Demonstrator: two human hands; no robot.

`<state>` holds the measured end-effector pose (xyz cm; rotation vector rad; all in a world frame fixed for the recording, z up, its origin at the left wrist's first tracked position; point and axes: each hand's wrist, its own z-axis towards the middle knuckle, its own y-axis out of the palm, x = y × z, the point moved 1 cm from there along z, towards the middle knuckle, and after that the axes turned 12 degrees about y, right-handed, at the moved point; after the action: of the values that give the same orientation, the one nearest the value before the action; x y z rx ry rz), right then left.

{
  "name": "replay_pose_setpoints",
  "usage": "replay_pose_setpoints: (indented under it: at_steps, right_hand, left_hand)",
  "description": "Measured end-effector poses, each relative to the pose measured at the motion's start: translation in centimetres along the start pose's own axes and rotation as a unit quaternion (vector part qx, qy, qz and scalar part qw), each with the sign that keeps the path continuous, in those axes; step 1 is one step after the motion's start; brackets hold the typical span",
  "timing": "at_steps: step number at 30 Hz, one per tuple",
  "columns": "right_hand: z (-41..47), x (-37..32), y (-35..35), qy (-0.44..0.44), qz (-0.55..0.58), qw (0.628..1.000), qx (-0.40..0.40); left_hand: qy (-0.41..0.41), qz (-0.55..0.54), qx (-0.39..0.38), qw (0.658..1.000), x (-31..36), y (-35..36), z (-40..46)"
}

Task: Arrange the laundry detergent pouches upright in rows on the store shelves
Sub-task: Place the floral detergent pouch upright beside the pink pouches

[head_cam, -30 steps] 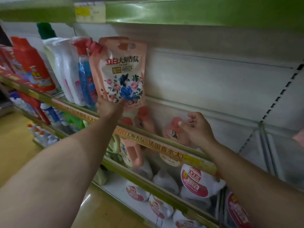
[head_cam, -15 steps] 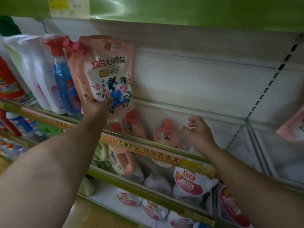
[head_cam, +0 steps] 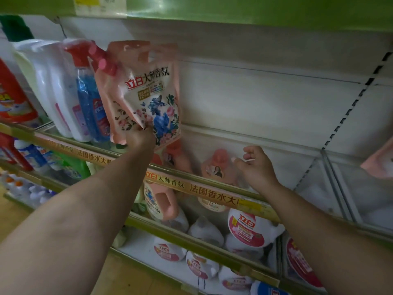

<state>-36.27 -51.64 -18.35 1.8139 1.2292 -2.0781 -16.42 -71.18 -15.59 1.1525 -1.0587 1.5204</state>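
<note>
Your right hand [head_cam: 256,167] hovers with fingers loosely curled and holding nothing, just above the gold price rail [head_cam: 204,193] of the shelf [head_cam: 276,145]. Just beyond its fingertips, two pink bottles [head_cam: 217,167] lie on that shelf. To its left, your left hand [head_cam: 140,136] pinches the bottom edge of a pink floral detergent pouch [head_cam: 146,92], holding it upright above the shelf. Left of that hand, touching the pouch's side, stands a blue spray bottle [head_cam: 88,99], with white pouches [head_cam: 53,88] beyond it.
</note>
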Motion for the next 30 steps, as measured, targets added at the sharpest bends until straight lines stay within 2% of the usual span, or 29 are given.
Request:
replay_pose_setpoints:
  at_steps: [3,6,12,17,22,25,30]
  right_hand:
    - [0.0,0.1,-0.2,-0.002,0.01,1.0,0.007]
    - [0.1,-0.1,-0.8,-0.001,0.029,0.999,0.034]
    - [0.5,-0.3,-3.9,-0.002,0.063,0.992,0.107]
    - [-0.5,0.5,-6.5,0.028,0.194,0.979,0.054]
    - [-1.3,1.9,-8.3,0.033,0.245,0.968,0.038]
    - [-1.4,2.4,-8.8,0.015,0.226,0.974,0.026]
    - [-1.1,3.0,-9.7,0.032,0.21,0.977,0.016]
  left_hand:
    - [0.003,-0.017,-0.037,0.999,0.3,0.3,-1.1]
    - [-0.01,-0.045,-0.114,0.992,1.0,0.8,-2.8]
    - [-0.074,-0.13,-0.298,0.943,3.0,3.6,-8.0]
    - [-0.043,-0.116,-0.413,0.902,4.0,6.8,-11.9]
    - [-0.039,-0.143,-0.446,0.883,4.9,8.6,-14.5]
    - [-0.045,-0.155,-0.446,0.88,5.1,9.2,-15.2]
    - [-0.029,-0.169,-0.444,0.879,5.5,9.6,-15.8]
